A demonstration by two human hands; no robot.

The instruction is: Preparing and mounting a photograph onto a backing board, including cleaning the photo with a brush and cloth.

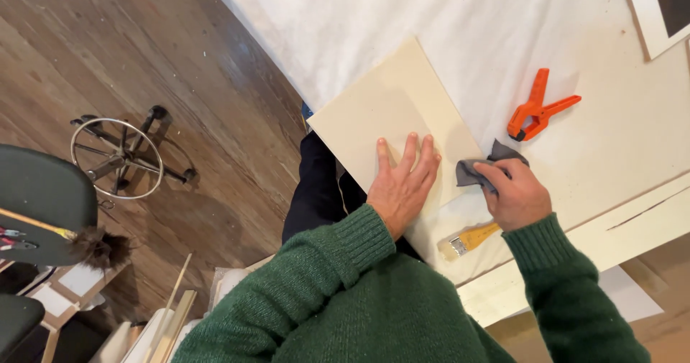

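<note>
A pale cream board (374, 104) lies tilted on a white cloth-covered table (460, 25), one corner hanging over the table's edge. My left hand (402, 183) rests flat on the board's near part, fingers spread. My right hand (514, 194) is closed around a small grey rag (474, 169) held at the board's right edge. Both arms wear green knitted sleeves. A flat brush (471, 239) with a yellow wooden handle lies on the table just under my right wrist.
An orange spring clamp (537, 108) lies on the cloth to the right of the board. A white frame corner (650, 18) sits at the top right. On the wood floor to the left stand a green stool (39, 198) and a metal foot ring (117, 158). Wood strips (172, 320) lean nearby.
</note>
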